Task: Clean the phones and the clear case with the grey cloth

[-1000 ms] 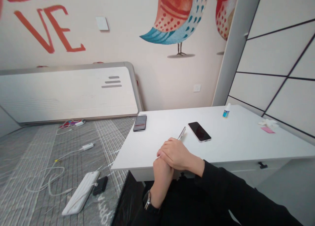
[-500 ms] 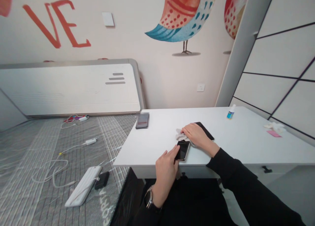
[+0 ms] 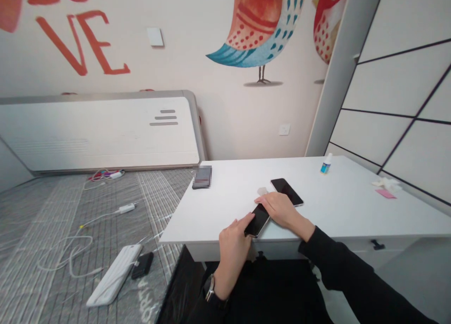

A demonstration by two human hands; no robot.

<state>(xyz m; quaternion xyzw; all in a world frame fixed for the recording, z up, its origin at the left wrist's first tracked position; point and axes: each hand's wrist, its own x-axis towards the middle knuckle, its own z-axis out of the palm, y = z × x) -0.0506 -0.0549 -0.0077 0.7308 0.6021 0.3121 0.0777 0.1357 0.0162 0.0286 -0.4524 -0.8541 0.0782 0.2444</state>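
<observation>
Near the front edge of the white table lies a smartphone (image 3: 257,222) with a black screen, tilted at an angle. My left hand (image 3: 234,243), with a watch on its wrist, grips the phone's near end, fingers resting on the glass. Over its far end, my right hand (image 3: 281,208) presses down with fingers bent round a whitish cloth (image 3: 262,191); only a bit of the cloth pokes out past the fingers. Just beyond the right hand a second dark phone (image 3: 289,192) lies flat.
A small bottle (image 3: 326,164) stands at the table's back right. Crumpled tissue and a pink slip (image 3: 385,193) lie farther right. A blurred dark item (image 3: 202,177) sits at the back left corner. On the floor are a white power strip (image 3: 114,276), a black adapter and loose cables.
The cloth and my right hand have shifted on the phone, and less cloth shows now. The held phone has turned a little and slid toward the lower left. The view has tilted slightly.
</observation>
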